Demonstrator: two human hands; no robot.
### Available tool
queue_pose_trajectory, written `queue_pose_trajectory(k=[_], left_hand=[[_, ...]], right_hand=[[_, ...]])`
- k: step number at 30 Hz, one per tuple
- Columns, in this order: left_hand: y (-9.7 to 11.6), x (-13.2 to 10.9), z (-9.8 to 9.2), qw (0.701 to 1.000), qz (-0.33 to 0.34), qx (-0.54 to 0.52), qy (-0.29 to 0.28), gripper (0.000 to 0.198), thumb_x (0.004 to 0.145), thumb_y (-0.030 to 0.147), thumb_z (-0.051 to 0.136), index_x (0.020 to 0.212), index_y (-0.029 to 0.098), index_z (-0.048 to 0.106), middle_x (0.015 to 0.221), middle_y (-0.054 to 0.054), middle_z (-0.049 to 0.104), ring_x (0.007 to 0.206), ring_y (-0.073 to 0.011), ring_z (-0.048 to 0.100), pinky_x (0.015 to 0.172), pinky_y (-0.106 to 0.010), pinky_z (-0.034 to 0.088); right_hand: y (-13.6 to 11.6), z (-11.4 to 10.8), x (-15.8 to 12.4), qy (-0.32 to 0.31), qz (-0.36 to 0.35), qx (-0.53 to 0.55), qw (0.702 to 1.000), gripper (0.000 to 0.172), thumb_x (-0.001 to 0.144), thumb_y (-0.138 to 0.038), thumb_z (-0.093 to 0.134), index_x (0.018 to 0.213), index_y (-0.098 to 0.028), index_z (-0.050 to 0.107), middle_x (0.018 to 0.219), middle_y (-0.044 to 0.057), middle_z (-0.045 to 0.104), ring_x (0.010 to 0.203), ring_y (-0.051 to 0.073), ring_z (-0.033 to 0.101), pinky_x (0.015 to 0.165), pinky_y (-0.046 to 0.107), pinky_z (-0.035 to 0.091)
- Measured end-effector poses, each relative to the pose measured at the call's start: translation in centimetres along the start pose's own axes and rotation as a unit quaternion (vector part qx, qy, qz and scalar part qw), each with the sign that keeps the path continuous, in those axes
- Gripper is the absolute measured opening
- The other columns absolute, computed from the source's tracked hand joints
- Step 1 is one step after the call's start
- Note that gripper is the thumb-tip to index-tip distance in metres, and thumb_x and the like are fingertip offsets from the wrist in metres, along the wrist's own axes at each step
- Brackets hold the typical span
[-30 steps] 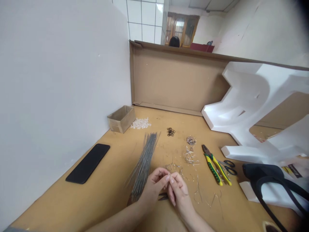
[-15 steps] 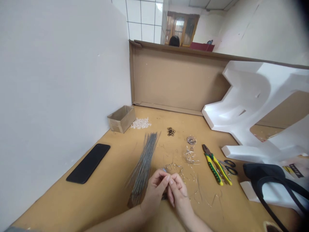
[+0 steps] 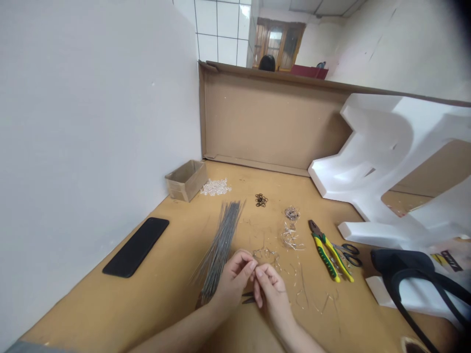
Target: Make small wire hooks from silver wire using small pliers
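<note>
Wire bundle (image 3: 222, 245) | just left of both hands (image 3: 232, 279) (image 3: 271, 289) | flat on table (image 3: 147, 309)

"What sort of place is it?"

"Probably a small craft workshop: a bundle of straight grey metal wires (image 3: 221, 245) lies on a smooth tan surface (image 3: 147, 304)."

"What else suggests that?"

"Green-and-yellow-handled metal pliers (image 3: 324, 255) right of the bundle, small black rings (image 3: 261, 200) beyond it, a brown cardboard partition (image 3: 275, 122) farther behind it."
</note>
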State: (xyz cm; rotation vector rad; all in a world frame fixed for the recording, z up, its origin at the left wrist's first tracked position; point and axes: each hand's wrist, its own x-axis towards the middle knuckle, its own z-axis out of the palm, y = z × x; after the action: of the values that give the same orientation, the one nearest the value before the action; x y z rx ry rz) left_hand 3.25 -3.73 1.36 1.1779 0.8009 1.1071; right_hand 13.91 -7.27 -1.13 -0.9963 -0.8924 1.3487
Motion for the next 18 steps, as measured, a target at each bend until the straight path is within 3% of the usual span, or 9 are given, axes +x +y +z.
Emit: queue_pose_trajectory(k=[4, 10, 18], left_hand=[[0.8, 0.5, -0.5, 0.999, -0.04, -0.009, 0.005, 0.023, 0.075, 0.038, 0.058, 0.07, 0.016, 0.053, 0.052, 0.005, 0.046, 0.047, -0.0069, 0.04, 0.049, -0.019, 0.033], [2.1, 1.4, -1.8, 0.999, -0.042, 0.014, -0.011, 0.024, 0.073, 0.038, 0.06, 0.068, 0.015, 0.055, 0.057, 0.002, 0.056, 0.049, -0.0077, 0.046, 0.046, -0.018, 0.035], [2.2, 1.9, -2.9, 0.999, -0.011, 0.04, -0.009, 0.023, 0.076, 0.037, 0.058, 0.071, 0.015, 0.055, 0.06, 0.001, 0.058, 0.051, -0.0084, 0.049, 0.049, -0.019, 0.039]], right_hand=[[0.1, -0.3, -0.1, -0.011, 0.005, -0.006, 1.0, 0.028, 0.082, -0.041, 0.053, 0.07, -0.016, 0.054, 0.039, -0.007, 0.047, 0.032, 0.004, 0.03, 0.039, 0.018, 0.022], [-0.3, -0.6, -0.1, -0.049, 0.005, 0.049, 0.998, 0.031, 0.08, -0.045, 0.052, 0.088, -0.016, 0.057, 0.057, 0.001, 0.061, 0.04, 0.009, 0.046, 0.042, 0.021, 0.032], [-1.6, -1.3, 0.6, -0.002, -0.008, 0.061, 0.998, 0.03, 0.082, -0.043, 0.05, 0.085, -0.015, 0.06, 0.06, 0.001, 0.06, 0.04, 0.009, 0.047, 0.042, 0.021, 0.034]])
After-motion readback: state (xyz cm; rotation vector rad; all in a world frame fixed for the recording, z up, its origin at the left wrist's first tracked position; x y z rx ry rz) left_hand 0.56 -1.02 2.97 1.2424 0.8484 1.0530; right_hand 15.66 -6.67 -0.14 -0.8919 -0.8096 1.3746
